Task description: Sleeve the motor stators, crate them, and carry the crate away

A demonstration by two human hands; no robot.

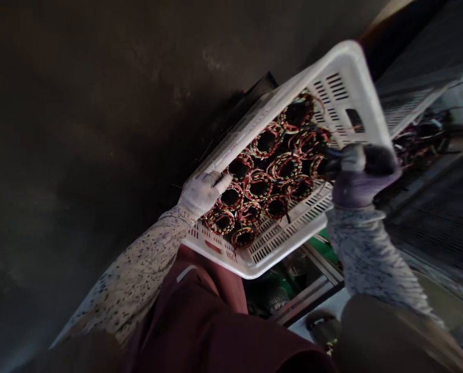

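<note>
Gripping the white crate (344, 67), we close our left hand (203, 190) over its near-left rim and our right hand (358, 173) on its right wall; wound stators (272, 171) fill it.

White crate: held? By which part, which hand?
Yes. The left hand grips the white crate at its long side rim; the right hand holds the opposite side rim. The crate carries wound coils.

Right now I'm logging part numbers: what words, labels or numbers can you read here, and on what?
None can be read.
White crate: one small red patch on its wall, blurred, no legible text.
Wound coils: no markings visible.
</note>
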